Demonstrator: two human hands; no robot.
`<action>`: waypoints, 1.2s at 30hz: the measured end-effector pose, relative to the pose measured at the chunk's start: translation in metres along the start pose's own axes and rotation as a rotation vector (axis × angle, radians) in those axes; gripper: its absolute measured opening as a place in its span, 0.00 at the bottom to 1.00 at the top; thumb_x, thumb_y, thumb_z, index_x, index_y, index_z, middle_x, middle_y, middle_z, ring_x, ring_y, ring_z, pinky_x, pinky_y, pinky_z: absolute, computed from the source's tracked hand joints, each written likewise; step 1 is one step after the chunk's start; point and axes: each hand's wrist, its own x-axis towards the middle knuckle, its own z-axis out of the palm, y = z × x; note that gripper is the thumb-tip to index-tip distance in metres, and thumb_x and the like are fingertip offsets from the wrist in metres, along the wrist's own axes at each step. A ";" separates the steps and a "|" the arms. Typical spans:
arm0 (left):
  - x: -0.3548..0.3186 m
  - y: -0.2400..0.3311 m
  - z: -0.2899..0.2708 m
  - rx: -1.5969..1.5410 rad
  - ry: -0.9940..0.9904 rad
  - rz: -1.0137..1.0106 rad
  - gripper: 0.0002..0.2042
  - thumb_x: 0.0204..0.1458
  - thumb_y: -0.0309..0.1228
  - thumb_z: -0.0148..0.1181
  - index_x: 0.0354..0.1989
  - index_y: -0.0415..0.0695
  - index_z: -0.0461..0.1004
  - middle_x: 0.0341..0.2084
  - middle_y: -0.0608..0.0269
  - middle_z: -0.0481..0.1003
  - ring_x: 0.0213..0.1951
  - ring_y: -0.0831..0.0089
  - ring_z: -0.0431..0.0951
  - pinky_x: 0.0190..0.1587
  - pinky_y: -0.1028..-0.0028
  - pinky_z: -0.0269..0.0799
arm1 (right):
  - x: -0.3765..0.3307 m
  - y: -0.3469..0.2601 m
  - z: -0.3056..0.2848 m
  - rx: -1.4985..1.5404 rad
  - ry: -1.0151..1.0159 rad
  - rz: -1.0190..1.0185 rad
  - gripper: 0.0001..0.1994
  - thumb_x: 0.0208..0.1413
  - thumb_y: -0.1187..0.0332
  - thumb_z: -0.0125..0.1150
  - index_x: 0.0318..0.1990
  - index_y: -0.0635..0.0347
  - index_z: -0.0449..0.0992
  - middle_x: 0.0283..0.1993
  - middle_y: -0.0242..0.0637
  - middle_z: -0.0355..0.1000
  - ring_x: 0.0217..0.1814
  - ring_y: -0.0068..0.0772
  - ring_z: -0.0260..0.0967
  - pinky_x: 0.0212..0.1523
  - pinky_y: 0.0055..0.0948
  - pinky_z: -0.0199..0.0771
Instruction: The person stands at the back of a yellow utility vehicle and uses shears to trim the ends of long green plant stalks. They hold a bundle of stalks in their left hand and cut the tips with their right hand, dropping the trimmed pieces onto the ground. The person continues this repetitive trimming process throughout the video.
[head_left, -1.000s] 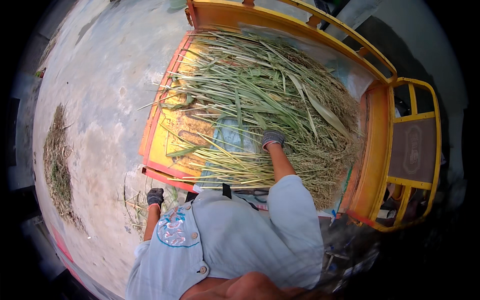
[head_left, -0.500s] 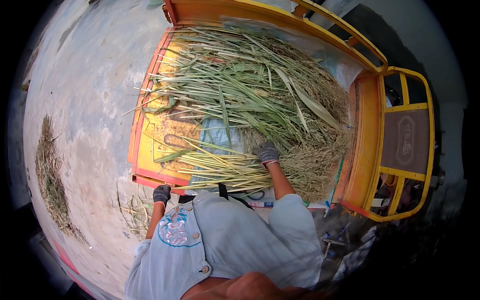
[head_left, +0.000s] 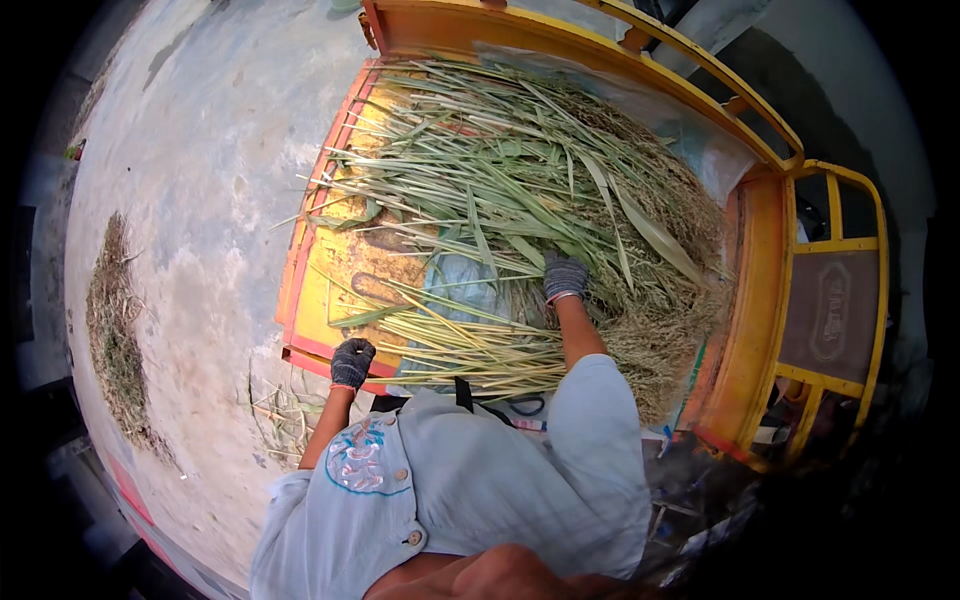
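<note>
A large pile of green stalks (head_left: 470,170) with leaves and bushy seed heads (head_left: 660,200) covers much of a yellow cart bed (head_left: 345,265). Nearer to me lies a smaller bundle of paler, yellowish stalks (head_left: 470,345). My right hand (head_left: 566,276), in a dark grey knit glove, touches the near edge of the green pile; its fingertips are hidden among the stalks, so its grip cannot be made out. By the red near corner of the bed is my left hand (head_left: 352,362), gloved alike, its fingers curled closed with nothing visible in them.
Yellow side rails (head_left: 700,75) and a framed front panel (head_left: 830,310) bound the bed. Blue-white plastic sheeting (head_left: 462,280) lies under the stalks. On the concrete floor (head_left: 200,230) are a heap of dry plant matter (head_left: 120,330) and loose scraps (head_left: 280,415).
My right hand has moved from the near bundle away from me to the edge of the green pile. My left hand has shifted slightly forward and right. The whole view has shifted a little.
</note>
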 end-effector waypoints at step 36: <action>0.022 0.050 0.031 0.244 -0.169 0.189 0.12 0.42 0.39 0.57 0.27 0.42 0.76 0.27 0.50 0.75 0.33 0.56 0.75 0.36 0.64 0.69 | -0.156 0.040 -0.014 0.582 -0.001 0.358 0.24 0.51 0.50 0.45 0.41 0.63 0.73 0.47 0.50 0.68 0.51 0.49 0.63 0.53 0.41 0.59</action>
